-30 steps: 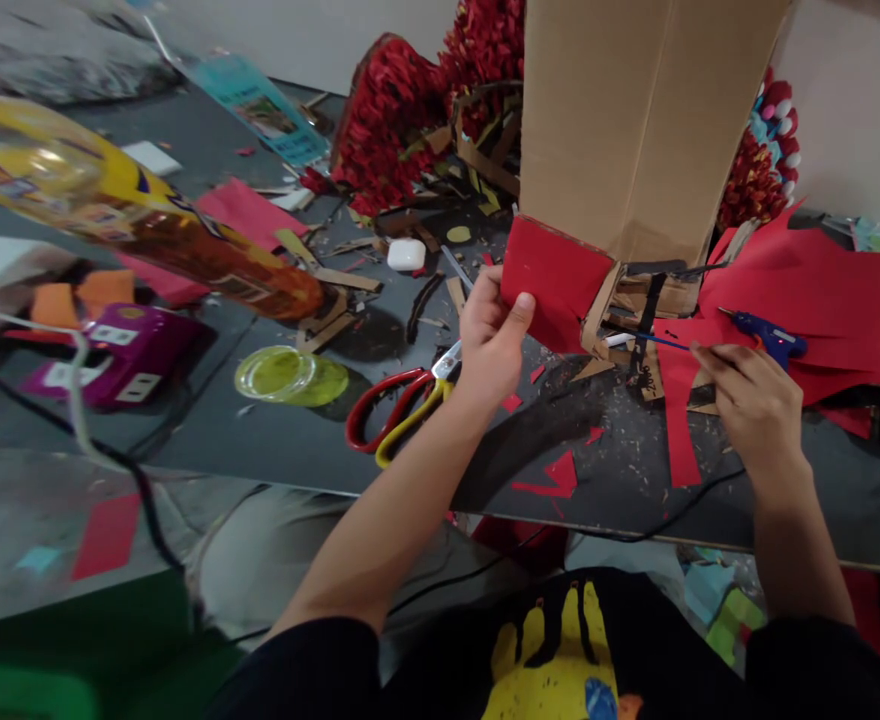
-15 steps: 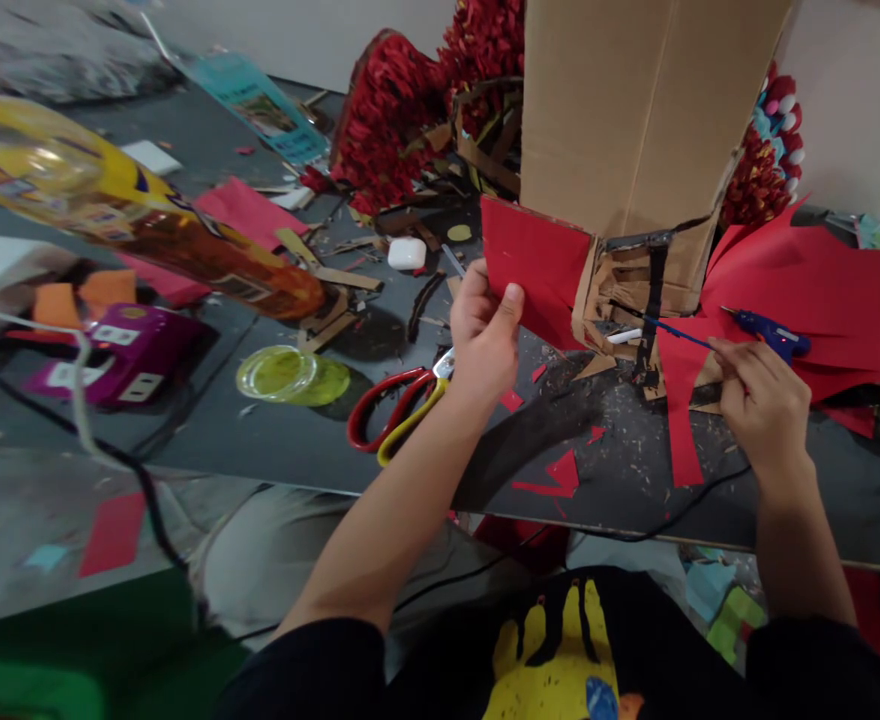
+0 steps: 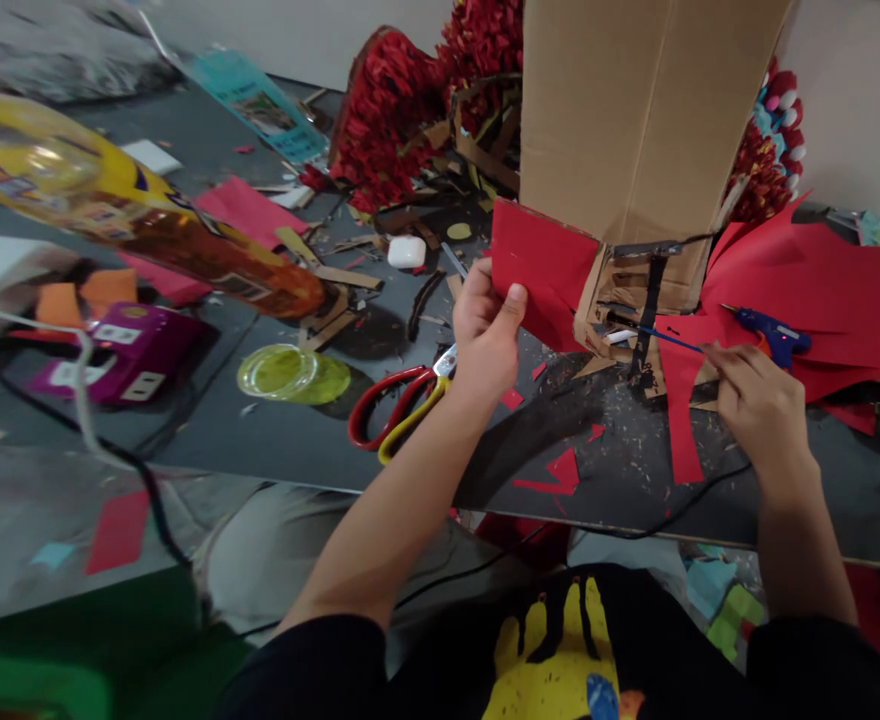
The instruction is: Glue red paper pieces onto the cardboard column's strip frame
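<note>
In the head view, the left hand grasps the near left edge of a red-covered cardboard piece above the table, thumb flat on the red face and the other fingers curled behind it, in front of a tall brown cardboard panel. The right hand is closed in a pinch, thumb and fingertips together on the near end of a thin blue stick, whose far end points at the piece's bare brown edge; whether they touch, I cannot tell. A blue glue gun lies just beyond the right hand, and red-and-yellow-handled scissors lie beside the left wrist.
</note>
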